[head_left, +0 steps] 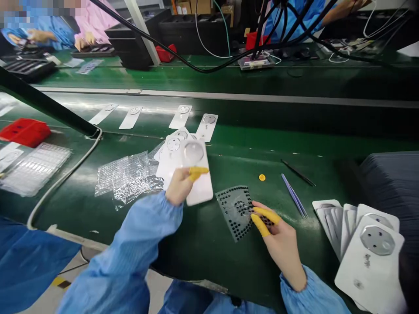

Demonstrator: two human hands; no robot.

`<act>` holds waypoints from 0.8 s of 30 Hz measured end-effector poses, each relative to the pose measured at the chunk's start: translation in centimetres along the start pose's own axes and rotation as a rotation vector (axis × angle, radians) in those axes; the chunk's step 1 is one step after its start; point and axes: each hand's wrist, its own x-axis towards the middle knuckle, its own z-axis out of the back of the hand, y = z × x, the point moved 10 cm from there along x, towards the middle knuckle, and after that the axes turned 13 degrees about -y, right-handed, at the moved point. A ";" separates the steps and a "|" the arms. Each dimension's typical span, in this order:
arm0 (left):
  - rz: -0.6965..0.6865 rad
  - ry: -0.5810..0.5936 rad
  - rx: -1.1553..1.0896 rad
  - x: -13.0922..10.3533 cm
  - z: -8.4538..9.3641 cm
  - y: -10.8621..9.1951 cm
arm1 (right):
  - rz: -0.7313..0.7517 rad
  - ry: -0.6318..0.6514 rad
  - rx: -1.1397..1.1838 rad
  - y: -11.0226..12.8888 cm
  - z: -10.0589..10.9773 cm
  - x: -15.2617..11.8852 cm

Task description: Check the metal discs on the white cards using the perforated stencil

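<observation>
My left hand (181,185), with yellow finger cots, is closed at the left edge of a white rounded panel (201,187); its fingers lie across the face. That panel has a round clear part near its top, blurred, and overlaps a pile of similar white panels (166,168). My right hand (278,235), also in yellow cots, pinches the right edge of a clear sheet of small black dots (234,211). The fingers cover part of the sheet. Clear bubble bags (131,176) lie left of the pile.
Purple tweezers (293,196), black tweezers (297,172) and a yellow disc (262,177) lie right of centre. Stacked white panels (368,266) stand near a dark stack (393,187) at right. A black post (49,100) slants in from the left. Co-workers' hands (41,35) show across the bench.
</observation>
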 end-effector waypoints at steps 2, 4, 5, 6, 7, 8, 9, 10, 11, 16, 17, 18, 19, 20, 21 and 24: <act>0.113 0.049 -0.047 -4.1 0.5 2.3 | -0.097 0.015 0.060 -0.3 0.1 0.0; 0.332 0.171 -0.205 -7.9 -1.5 4.4 | -0.097 0.054 0.075 0.2 -0.5 -0.2; 0.426 0.214 -0.272 -9.5 -2.7 5.1 | -0.068 0.078 0.061 0.5 -0.8 -0.3; 0.491 0.233 -0.322 -10.6 -3.8 5.5 | -0.024 0.094 0.028 0.9 -1.1 -0.4; 0.519 0.231 -0.348 -11.3 -4.5 5.6 | 0.035 0.100 -0.020 1.5 -1.3 -0.5; 0.524 0.218 -0.361 -11.6 -5.0 5.6 | 0.105 0.092 -0.072 2.2 -1.3 -0.5; 0.516 0.208 -0.373 -11.8 -5.4 5.5 | 0.184 0.075 -0.113 3.1 -1.3 -0.5; 0.507 0.213 -0.392 -11.8 -5.8 5.4 | 0.262 0.061 -0.131 4.2 -1.3 -0.6; 0.498 0.234 -0.414 -11.9 -6.1 5.2 | 0.328 0.063 -0.123 5.2 -1.5 -0.7; 0.484 0.308 -0.378 -12.5 -6.4 5.6 | 0.391 0.230 -0.009 6.9 -4.0 -1.3; 0.495 0.313 -0.362 -12.6 -6.4 5.9 | 0.374 0.241 -0.007 6.7 -4.2 -1.3; 0.506 0.319 -0.354 -12.8 -6.4 6.1 | 0.362 0.245 -0.007 6.4 -4.4 -1.3; 0.506 0.326 -0.350 -12.8 -6.5 6.2 | 0.355 0.245 -0.005 6.2 -4.4 -1.4; 0.491 0.330 -0.347 -12.8 -6.6 6.2 | 0.356 0.237 -0.003 6.0 -4.3 -1.4; 0.464 0.332 -0.341 -12.7 -6.6 6.0 | 0.364 0.223 0.002 5.9 -4.2 -1.5; 0.371 0.317 -0.307 -12.3 -6.5 5.5 | 0.372 0.172 0.010 5.5 -4.0 -1.7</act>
